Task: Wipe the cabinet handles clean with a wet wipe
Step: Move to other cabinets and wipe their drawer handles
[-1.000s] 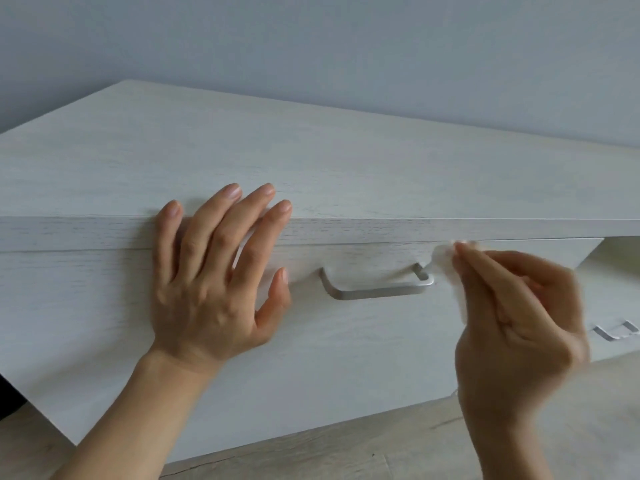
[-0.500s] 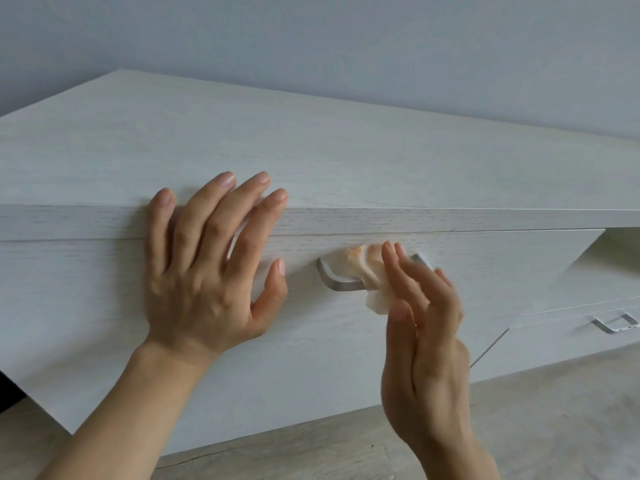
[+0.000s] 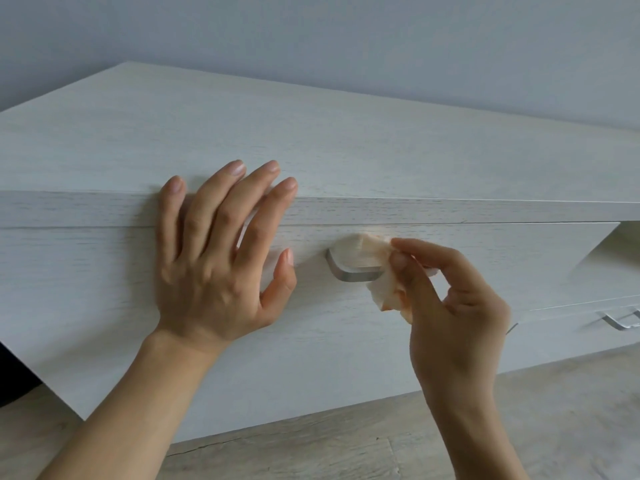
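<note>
While the wet wipe (image 3: 372,263) was draped over the silver drawer handle (image 3: 353,271), covering its top and right end and leaving only the left bend and lower bar bare, I was in the middle of wiping that handle. It sat on the drawer front (image 3: 104,289) near the centre of my view, just under the cabinet's top edge (image 3: 450,211). My right hand (image 3: 453,306), at four o'clock from the handle, had its fingers pinched closed on the bunched wipe, a loose tail hanging below my thumb. My left hand (image 3: 214,258), at nine o'clock, lay flat with fingers spread wide against the drawer front and edge, holding nothing, apparently bracing. Next, I judged, the wipe would need dragging along the bare bar toward the left bend. A second handle (image 3: 620,322) waited at three o'clock, low on the far right, apparently unwiped.
</note>
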